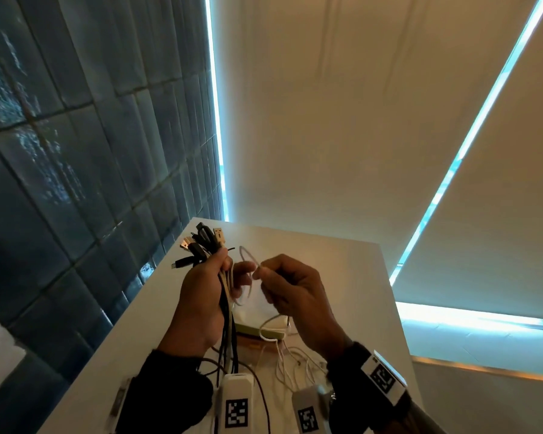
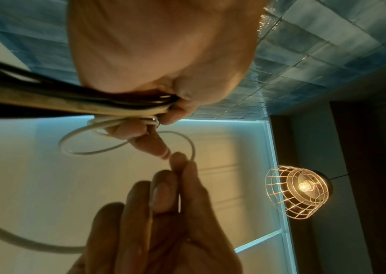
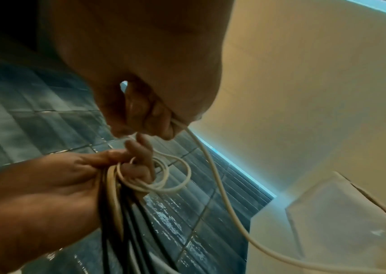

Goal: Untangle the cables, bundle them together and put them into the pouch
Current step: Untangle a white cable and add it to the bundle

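My left hand (image 1: 210, 277) grips a bundle of black and cream cables (image 1: 228, 311) upright above the table, their plug ends (image 1: 201, 242) fanned out over the fist. My right hand (image 1: 282, 283) pinches a thin white cable (image 1: 246, 255) that loops between the two hands. In the left wrist view the white cable (image 2: 187, 142) curls from the left fist (image 2: 164, 103) to the right fingertips (image 2: 180, 161). In the right wrist view the white cable (image 3: 213, 170) runs from my right hand (image 3: 164, 120) and coils round the left fingers (image 3: 135, 150). A pale pouch (image 1: 257, 311) with a green edge lies on the table under the hands.
The white table (image 1: 342, 277) stands against a blue tiled wall (image 1: 76, 183) on the left. Loose white and black cable lengths (image 1: 289, 361) trail across the near tabletop. Cream blinds (image 1: 326, 120) hang behind the table. A caged lamp (image 2: 297, 191) shows in the left wrist view.
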The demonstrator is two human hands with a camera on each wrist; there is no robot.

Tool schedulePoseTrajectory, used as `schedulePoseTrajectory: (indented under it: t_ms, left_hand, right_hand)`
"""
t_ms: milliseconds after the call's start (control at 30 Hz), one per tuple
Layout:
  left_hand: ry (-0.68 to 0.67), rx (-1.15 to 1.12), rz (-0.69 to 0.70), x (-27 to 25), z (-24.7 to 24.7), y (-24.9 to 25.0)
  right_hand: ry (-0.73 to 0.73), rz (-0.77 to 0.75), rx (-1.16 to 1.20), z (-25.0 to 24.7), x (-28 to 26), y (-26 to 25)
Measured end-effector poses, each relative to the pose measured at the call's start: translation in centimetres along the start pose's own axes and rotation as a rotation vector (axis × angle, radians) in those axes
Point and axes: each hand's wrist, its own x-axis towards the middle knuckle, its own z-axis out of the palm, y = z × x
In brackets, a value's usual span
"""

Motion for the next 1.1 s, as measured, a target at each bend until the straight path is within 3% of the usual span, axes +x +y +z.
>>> schedulePoseTrajectory:
  t_ms: [100,200,267,400,600,967,1100]
  left_hand:
    - [-0.087,-0.137,-0.027,-0.3,-0.1,0.4]
    - [-0.179,-0.343,-0.038,-0.6,-0.2,1.3]
    - [-0.211,-0.364,0.018,-0.9,-0.2,2.0]
    - [-0.249,-0.286,0.086,-1.2,0.1,2.7]
    - [-0.196,-0.218,0.089,-1.5,0.3,1.9]
    - [-0.141,-0.051,0.180,-0.3,-0.6,2.0]
    - [-0.088,0.069,0.214,0.0,-0.9,1.5]
  right_hand:
    - [-0.117,0.075,0.078,0.4,-0.5,0.0]
    - [-0.140,0.185,0.069,-0.2,-1.1,1.4]
    - [-0.120,0.223,0.038,-1.0,-1.4,2.5]
    - [-0.060,0.251,-0.066,-2.0,-1.5,4.8]
    - [-0.035,0.273,-0.258,-2.6,-1.2,9.3]
    - [0.095,0.589,-0.649,-6.0,-3.2,16.3]
    - [0.311,0.547,-0.522,-6.0,-2.0,14.5]
